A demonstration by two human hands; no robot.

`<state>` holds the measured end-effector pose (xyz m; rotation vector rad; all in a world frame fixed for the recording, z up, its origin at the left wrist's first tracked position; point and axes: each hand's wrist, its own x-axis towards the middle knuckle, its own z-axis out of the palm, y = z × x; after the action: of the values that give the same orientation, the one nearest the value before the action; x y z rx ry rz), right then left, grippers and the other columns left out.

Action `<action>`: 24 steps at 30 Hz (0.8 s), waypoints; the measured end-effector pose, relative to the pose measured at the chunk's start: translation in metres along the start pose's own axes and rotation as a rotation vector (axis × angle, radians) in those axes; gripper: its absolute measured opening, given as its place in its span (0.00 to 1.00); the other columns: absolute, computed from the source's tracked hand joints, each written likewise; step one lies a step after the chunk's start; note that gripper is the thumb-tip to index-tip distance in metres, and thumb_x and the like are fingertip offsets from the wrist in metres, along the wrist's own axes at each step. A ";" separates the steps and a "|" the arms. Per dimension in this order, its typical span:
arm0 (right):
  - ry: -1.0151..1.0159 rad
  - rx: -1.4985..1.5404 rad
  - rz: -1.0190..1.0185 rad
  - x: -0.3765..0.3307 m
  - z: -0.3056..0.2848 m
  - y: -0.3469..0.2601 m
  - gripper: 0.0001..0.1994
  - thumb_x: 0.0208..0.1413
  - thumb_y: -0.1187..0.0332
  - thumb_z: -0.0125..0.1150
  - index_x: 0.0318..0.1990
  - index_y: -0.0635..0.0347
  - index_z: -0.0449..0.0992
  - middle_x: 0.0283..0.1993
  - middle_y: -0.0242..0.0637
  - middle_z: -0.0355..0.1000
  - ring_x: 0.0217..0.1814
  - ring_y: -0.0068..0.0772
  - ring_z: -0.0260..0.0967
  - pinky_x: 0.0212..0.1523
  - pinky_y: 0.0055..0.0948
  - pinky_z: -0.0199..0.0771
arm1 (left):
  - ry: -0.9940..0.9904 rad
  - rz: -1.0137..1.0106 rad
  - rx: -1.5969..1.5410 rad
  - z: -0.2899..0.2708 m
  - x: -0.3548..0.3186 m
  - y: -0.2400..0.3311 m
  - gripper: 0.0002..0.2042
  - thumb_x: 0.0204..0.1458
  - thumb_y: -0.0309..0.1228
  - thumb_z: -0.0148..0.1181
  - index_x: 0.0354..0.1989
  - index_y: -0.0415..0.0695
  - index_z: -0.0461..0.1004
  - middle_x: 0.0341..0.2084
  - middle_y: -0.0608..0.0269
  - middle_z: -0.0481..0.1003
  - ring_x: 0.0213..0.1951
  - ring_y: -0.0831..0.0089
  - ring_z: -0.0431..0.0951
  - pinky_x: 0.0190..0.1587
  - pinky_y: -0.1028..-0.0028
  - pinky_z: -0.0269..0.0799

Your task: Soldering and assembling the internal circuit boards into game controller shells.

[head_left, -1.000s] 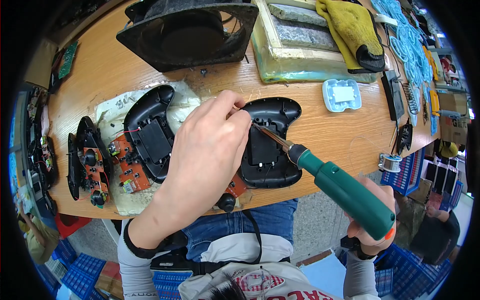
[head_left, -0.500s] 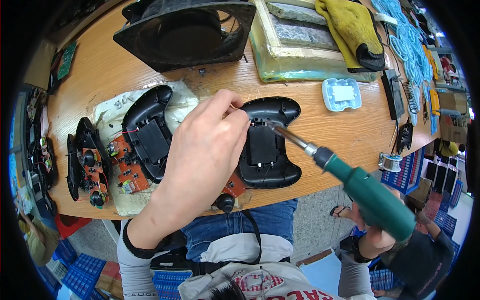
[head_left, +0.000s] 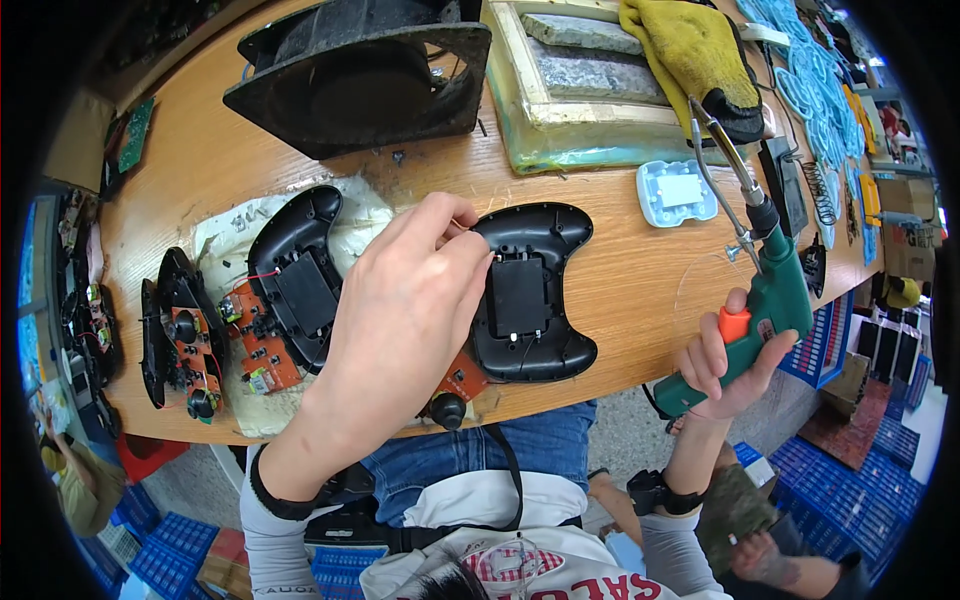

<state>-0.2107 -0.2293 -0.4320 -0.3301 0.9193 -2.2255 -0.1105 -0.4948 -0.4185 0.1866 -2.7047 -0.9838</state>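
My left hand [head_left: 405, 305] rests over the wooden workbench [head_left: 640, 280], fingertips pinching a thin wire at the top edge of a black game-controller shell [head_left: 530, 290] lying inside-up. An orange circuit board [head_left: 462, 378] pokes out under my palm. My right hand [head_left: 722, 360] grips a green soldering iron [head_left: 765, 270] with an orange trigger, held off the bench's front right edge, its metal tip pointing up and away from the shell. A second black shell [head_left: 298, 275] with an orange board [head_left: 258, 335] lies to the left on a whitish cloth.
A third opened controller [head_left: 180, 335] lies at the far left. A black fan housing [head_left: 360, 75] stands at the back, beside a pale tray with a grey sponge [head_left: 590, 75] and a yellow glove [head_left: 690, 50]. A small white plastic lid [head_left: 677, 192] lies right of the shell.
My right hand has pulled the soldering iron away from the shell, out to the right, and swung its tip upward. The left hand has stayed on the shell.
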 end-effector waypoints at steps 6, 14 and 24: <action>-0.014 0.120 -0.039 0.005 -0.008 0.015 0.27 0.57 0.44 0.42 0.49 0.61 0.57 0.20 0.32 0.61 0.11 0.15 0.57 0.14 0.14 0.53 | -0.003 -0.010 0.016 -0.002 0.001 0.002 0.03 0.41 0.20 0.57 0.25 0.33 0.71 0.32 0.54 0.69 0.36 0.60 0.73 0.39 0.66 0.70; -0.030 0.195 -0.059 0.006 -0.014 0.018 0.26 0.58 0.44 0.42 0.49 0.60 0.58 0.18 0.30 0.60 0.11 0.14 0.57 0.13 0.13 0.53 | -0.003 -0.006 0.021 -0.002 0.001 0.003 0.04 0.41 0.20 0.58 0.25 0.33 0.71 0.32 0.55 0.69 0.36 0.61 0.73 0.39 0.67 0.69; -0.021 0.167 -0.050 0.009 -0.011 0.018 0.25 0.58 0.45 0.41 0.47 0.59 0.57 0.18 0.31 0.61 0.10 0.14 0.57 0.13 0.12 0.53 | -0.012 -0.012 0.015 -0.002 0.003 0.005 0.04 0.42 0.20 0.58 0.25 0.33 0.71 0.32 0.55 0.69 0.34 0.61 0.73 0.38 0.67 0.70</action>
<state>-0.2130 -0.2388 -0.4524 -0.3004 0.7151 -2.3223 -0.1128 -0.4932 -0.4131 0.2004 -2.7258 -0.9710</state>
